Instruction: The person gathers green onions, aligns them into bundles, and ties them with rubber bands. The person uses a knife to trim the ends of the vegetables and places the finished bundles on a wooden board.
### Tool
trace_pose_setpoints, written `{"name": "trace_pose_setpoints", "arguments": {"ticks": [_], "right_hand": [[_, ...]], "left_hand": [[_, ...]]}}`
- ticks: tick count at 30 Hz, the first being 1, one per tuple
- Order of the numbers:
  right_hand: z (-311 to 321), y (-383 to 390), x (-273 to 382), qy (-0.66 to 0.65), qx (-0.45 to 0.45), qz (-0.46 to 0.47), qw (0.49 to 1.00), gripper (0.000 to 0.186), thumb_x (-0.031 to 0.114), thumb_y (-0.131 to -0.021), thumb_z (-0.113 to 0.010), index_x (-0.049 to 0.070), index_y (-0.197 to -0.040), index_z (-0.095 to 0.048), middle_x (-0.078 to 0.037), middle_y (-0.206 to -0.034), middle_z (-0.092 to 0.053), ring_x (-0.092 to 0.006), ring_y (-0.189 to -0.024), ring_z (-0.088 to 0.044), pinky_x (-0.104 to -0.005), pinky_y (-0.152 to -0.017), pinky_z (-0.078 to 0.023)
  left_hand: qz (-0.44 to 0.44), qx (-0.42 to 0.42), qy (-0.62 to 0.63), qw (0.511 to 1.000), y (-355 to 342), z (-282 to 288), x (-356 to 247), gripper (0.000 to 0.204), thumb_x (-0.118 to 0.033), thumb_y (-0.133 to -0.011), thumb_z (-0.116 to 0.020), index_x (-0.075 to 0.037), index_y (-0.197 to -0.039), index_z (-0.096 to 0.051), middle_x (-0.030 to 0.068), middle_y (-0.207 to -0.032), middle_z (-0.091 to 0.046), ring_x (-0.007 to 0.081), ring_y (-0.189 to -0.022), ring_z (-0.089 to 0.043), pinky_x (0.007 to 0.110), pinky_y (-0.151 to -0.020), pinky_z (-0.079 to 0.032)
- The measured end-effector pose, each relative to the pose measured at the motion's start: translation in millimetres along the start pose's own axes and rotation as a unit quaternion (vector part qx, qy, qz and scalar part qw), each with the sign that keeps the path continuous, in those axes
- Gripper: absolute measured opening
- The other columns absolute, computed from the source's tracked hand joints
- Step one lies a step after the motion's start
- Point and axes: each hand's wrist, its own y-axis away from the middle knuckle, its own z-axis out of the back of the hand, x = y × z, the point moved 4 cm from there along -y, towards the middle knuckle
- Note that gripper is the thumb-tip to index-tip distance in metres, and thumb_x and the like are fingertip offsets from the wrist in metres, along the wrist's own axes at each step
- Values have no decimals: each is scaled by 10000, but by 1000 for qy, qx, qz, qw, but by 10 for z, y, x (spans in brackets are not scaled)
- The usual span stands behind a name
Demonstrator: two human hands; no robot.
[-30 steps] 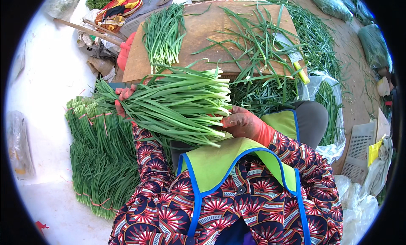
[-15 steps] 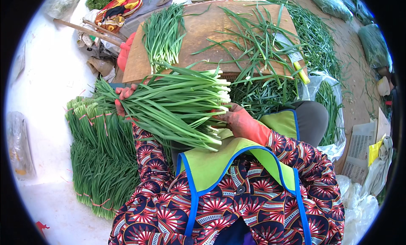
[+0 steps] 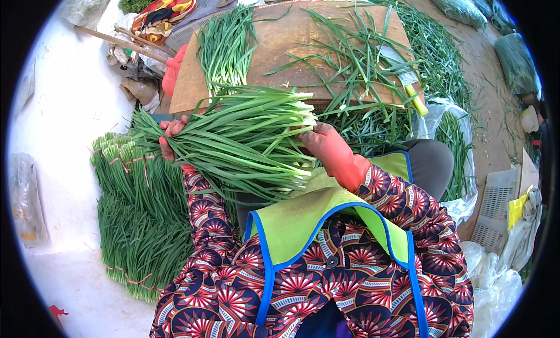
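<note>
A thick bunch of garlic chives [image 3: 233, 136] lies sideways across my lap, its white cut ends to the right and its green tips to the left. My left hand [image 3: 172, 136], in a red rubber glove, is wrapped round the leafy end. At the pale stem end, my right hand [image 3: 326, 148], gloved alike, closes on the stalks from the right; its fingertips are partly hidden among them. Beyond the bunch, a smaller pile of chives [image 3: 226, 49] rests on the wooden board [image 3: 280, 49]. Loose leaves [image 3: 356, 58] are strewn over the board's right side.
A knife with a yellow-green handle [image 3: 416, 100] lies at the board's right edge. Stacked chive bundles [image 3: 140, 221] tied with pink bands stand at my left. Heaped leaves [image 3: 434, 52] and a clear plastic bag [image 3: 464, 206] are on the right, near a white crate [image 3: 496, 206].
My right hand has moved slightly up along the stem ends. The lower stalks that stuck out have drawn in closer to the bunch. My left hand keeps its place.
</note>
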Motion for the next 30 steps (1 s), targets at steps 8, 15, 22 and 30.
{"name": "trace_pose_setpoints", "arguments": {"ticks": [8, 15, 22, 30], "right_hand": [[-242, 154, 435, 216, 39, 85, 972, 484, 243, -739, -711, 50, -1174, -624, -104, -975, -696, -190, -845, -638, -306, -793, -481], [-278, 242, 603, 218, 51, 76, 972, 504, 356, -792, -689, 94, -1213, -604, -129, -1056, -676, -269, -967, -638, -337, -868, -478], [-397, 287, 650, 250, 51, 209, 944, 425, 266, -811, -703, 85, -1184, -608, -103, -1079, -676, -251, -990, -644, -343, -872, -486], [-547, 539, 707, 206, 82, 417, 881, 391, 45, -813, -694, 33, -1192, -598, -84, -1136, -652, -171, -1011, -625, -275, -884, -478]], "left_hand": [[8, 61, -25, 998, -7, -116, 57, 326, -252, -959, -462, 16, -1123, -549, 90, -1060, -622, 237, -1089, -563, 454, -1142, -263], [29, 34, 22, 999, 62, 9, 213, 363, -297, -971, -423, -22, -1166, -555, 105, -1101, -617, 284, -1184, -492, 492, -1140, -238], [41, 25, -6, 999, 92, 17, 103, 386, -307, -977, -407, -32, -1212, -542, 104, -1138, -611, 292, -1222, -459, 498, -1140, -220], [22, 1, 12, 1000, 137, 49, 165, 386, -286, -979, -407, -26, -1238, -527, 88, -1145, -612, 235, -1192, -498, 421, -1150, -232]]}}
